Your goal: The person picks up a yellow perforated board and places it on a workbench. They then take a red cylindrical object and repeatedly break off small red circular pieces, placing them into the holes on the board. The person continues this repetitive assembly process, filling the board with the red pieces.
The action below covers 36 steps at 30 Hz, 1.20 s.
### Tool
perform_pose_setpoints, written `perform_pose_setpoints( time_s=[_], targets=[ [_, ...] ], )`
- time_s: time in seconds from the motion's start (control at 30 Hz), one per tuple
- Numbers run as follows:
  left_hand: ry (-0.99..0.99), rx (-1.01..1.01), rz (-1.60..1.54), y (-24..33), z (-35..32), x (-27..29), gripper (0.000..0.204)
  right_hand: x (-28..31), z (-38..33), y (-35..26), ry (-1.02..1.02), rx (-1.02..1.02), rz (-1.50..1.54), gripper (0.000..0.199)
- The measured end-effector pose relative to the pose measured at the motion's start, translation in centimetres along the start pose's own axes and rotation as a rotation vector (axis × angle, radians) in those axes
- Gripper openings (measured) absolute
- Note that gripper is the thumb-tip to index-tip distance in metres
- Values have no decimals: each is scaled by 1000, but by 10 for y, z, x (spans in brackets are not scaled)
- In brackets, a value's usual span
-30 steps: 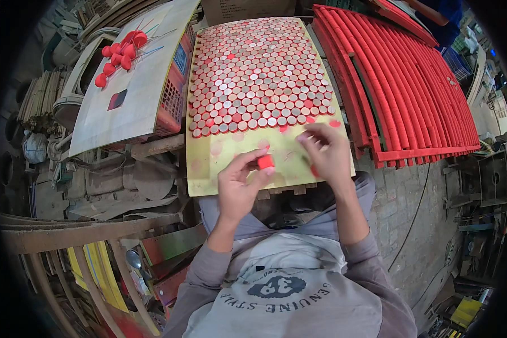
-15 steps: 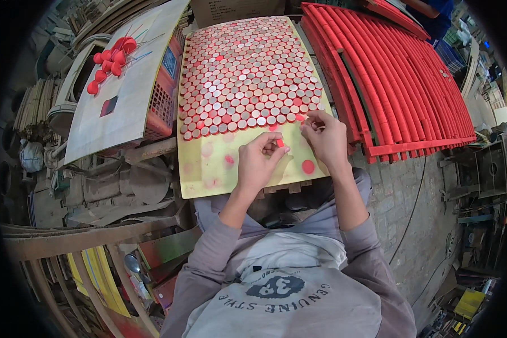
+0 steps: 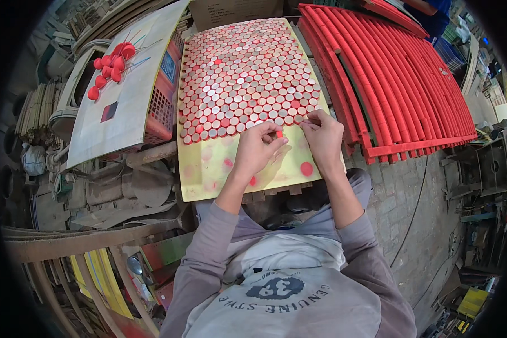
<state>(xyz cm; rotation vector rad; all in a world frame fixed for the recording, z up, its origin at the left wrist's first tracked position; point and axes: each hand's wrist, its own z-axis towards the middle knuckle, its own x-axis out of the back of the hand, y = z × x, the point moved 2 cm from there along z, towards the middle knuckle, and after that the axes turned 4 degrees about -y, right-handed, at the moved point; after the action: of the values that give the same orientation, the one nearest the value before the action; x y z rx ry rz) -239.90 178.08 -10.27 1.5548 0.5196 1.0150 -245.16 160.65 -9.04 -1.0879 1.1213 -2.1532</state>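
Observation:
A pale yellow board (image 3: 201, 169) lies in front of me, most of it covered with rows of small round discs (image 3: 239, 73) with pale tops and red edges. My left hand (image 3: 256, 149) is above the board's bare near part, pinching a small red disc (image 3: 279, 134) on edge between thumb and fingers. To its right, my right hand (image 3: 325, 138) is closed in a pinch at the near right end of the rows. Its fingertips touch the row's edge and mostly cover the red-edged disc between them.
Red-painted slats (image 3: 394, 79) rest on a rack at the right. On the left, red cup-like pieces on thin sticks (image 3: 110, 65) lie on a grey-white panel (image 3: 135, 112) over a red plastic crate (image 3: 159, 110). A wooden railing (image 3: 90, 242) stands at lower left. Part of another person (image 3: 431, 11) shows at upper right.
My right hand's fingertips have come down to the end of the disc row, hiding the red disc seen in them before. My left hand, still holding its disc, has moved slightly up.

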Motion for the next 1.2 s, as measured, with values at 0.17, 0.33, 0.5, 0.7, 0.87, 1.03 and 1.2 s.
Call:
perform_pose_setpoints(
  time_s=[0.17, 0.33, 0.5, 0.7, 0.87, 1.03, 1.2],
  targets=[
    [-49, 36, -22, 6, 6, 6, 29, 1, 3, -2, -5, -17, 15, 22],
    [-75, 39, -109, 9, -4, 9, 27, 5, -4, -9, -16, -18, 44, 23],
    [-50, -44, -369, 27, -32, 2, 24, 24, -42, -47, -392, -206, 468, 16],
    [53, -167, -445, 29, -34, -22, 29, 24, -39, -23, -361, -235, 390, 20],
    [132, -283, 113, 30, -22, -25, 22, 27, -6, 11, -91, 22, -120, 25],
    [260, -592, 472, 26, 3, -33, 23, 28, -5, 14, -32, -50, -7, 40],
    [287, -540, 543, 29, 34, -38, 28, 32, 7, 10, -30, -84, 28, 45]
  ],
)
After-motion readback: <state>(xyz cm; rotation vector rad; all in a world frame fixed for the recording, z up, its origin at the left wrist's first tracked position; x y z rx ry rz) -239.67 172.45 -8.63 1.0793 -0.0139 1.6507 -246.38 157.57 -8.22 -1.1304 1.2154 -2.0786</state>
